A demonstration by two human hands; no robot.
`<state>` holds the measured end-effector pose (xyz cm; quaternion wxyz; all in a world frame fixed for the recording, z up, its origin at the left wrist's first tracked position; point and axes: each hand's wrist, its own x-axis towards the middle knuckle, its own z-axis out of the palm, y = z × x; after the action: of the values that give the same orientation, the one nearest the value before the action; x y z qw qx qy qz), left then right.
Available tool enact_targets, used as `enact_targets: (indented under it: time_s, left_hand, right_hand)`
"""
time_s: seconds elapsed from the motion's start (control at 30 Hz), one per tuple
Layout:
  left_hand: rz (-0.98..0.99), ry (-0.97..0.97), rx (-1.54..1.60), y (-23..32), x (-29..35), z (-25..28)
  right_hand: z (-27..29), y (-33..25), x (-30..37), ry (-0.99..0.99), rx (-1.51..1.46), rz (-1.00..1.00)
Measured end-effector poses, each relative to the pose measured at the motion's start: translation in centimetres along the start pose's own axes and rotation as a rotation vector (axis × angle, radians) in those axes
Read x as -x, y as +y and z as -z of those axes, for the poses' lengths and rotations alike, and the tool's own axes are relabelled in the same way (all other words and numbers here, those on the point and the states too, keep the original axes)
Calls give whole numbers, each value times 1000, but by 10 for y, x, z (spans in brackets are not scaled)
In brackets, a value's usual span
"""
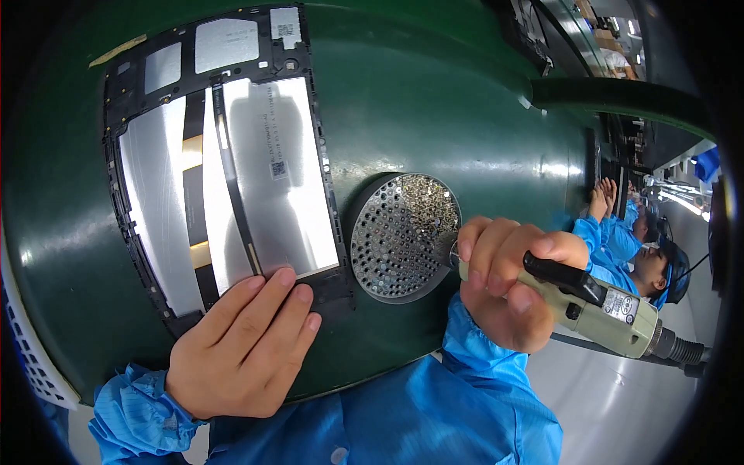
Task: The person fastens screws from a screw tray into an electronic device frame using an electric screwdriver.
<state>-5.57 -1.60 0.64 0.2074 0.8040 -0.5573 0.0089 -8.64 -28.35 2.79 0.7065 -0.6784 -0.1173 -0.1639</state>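
The work in hand was a flat rectangular assembly of black plastic frame and bright silver metal plates [291, 201], which lay face-up at the left of a smooth dark-green work surface [480, 116]. The left hand [236, 360] rested on its lower edge, fingers extended and close together, pressing from above rather than gripping; the fingertips reached the lower end of a narrow black ribbon strip [235, 190] between the plates. The right hand, well apart from the left, [504, 263] was closed around a pale-green powered screwdriver with a black lever [620, 310]. The driver's tip end stood at the right rim of a round grey metal dish with a perforated top [418, 293], just beside the assembly; whether tip and screws touched could not be determined. Small loose metal screws [430, 203] were heaped toward the upper right of the dish. Risks, in the inspector's judgement: a knock of the driver against the rim could tip the dish or scatter screws, and a stray one could scratch the plates or lodge under the ribbon strip. Uneven pressure from the left fingertips could shift the assembly or crease that strip. Bare fingers could also smudge the polished metal.
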Motion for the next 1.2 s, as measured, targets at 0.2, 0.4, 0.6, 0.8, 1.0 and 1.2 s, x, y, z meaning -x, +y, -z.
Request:
enact_targets:
  time_s: [0.2, 0.4, 0.6, 0.8, 1.0, 1.2]
  left_hand:
    - [39, 20, 0, 3, -2, -1]
    - [62, -27, -12, 7, -4, 0]
    - [33, -29, -38, 5, -14, 3]
    - [10, 115, -3, -3, -13, -7]
    - [23, 98, 23, -1, -10, -7]
    - [60, 123, 34, 0, -9, -9]
  right_hand:
    - [1, 1, -1, -19, -5, 2]
    - [-2, 2, 0, -27, 10, 11]
    - [-9, -26, -1, 77, 1, 78]
    - [-38, -33, 3, -114, -21, 25]
    - [-60, -26, 5, -134, 14, 2]
    - [-66, -24, 3, -142, -12, -29]
